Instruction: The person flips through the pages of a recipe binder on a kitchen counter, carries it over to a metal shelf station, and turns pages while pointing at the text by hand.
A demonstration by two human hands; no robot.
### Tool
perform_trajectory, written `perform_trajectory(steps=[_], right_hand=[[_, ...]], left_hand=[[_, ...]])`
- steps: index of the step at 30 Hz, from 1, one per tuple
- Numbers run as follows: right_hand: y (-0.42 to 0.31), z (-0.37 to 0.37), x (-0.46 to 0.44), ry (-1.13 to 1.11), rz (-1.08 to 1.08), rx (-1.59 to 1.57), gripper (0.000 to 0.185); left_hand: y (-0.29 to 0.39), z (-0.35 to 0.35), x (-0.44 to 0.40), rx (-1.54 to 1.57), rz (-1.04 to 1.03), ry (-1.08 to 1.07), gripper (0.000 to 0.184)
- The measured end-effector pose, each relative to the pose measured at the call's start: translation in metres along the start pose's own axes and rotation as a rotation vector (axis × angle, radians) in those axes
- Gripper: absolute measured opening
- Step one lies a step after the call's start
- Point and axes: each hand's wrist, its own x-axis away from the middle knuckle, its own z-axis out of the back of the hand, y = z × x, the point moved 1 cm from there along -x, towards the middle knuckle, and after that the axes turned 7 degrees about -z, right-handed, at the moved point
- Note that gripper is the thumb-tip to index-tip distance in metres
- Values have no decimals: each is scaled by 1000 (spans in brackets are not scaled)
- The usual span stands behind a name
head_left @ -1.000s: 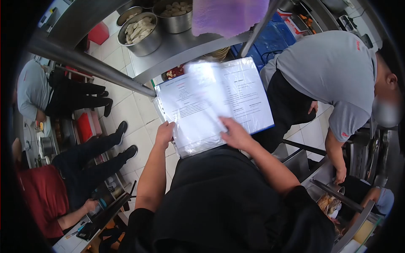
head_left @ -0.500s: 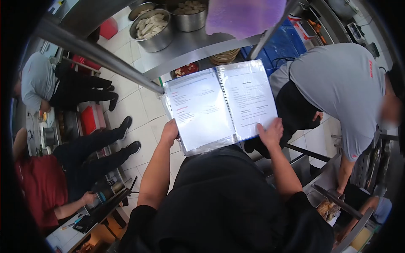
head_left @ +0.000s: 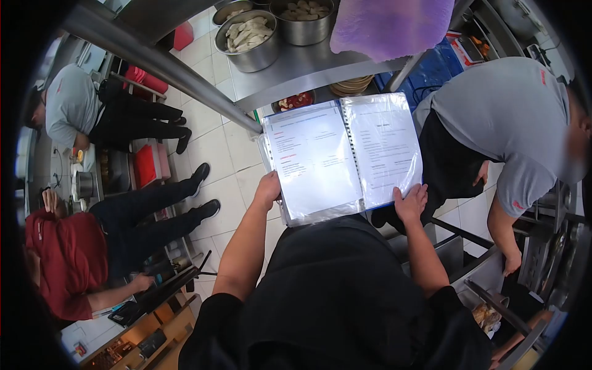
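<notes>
An open ring binder with printed sheets in clear plastic sleeves lies spread in front of my body, below the steel shelf. My left hand grips its lower left edge, the fingers going out of sight beneath it. At the lower right corner, my right hand holds the binder's edge, with fingers resting on the right-hand page. Both pages lie flat, and their small print is too fine to read.
Steel pots of pale pieces stand on a metal shelf ahead, beside a purple sheet. A person in grey bends close on the right. Two people stand at left counters; another is partly visible lower right.
A page that was turning in a blur now lies flat. My right hand has moved from the middle to the binder's lower right corner. The view has shifted, moving the surroundings rightward.
</notes>
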Motion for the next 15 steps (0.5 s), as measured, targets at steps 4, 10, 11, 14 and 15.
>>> perform_trajectory(steps=[4,10,11,14,15], right_hand=[[0,-5,0,54,62,-12,92],[-3,-1,2,209,276,-98,79],[-5,1,4,208,302,-111,75],[-16,3,7,207,422,-188,64],[-19,1,6,211,489,-238,61]], left_hand=[[-7,3,-5,13,-14,-5,45],[-12,4,-9,14,8,-6,47],[-15,5,-11,17,2,-8,49],[-10,6,-9,14,15,-15,56],[-6,7,-6,7,38,-18,59]])
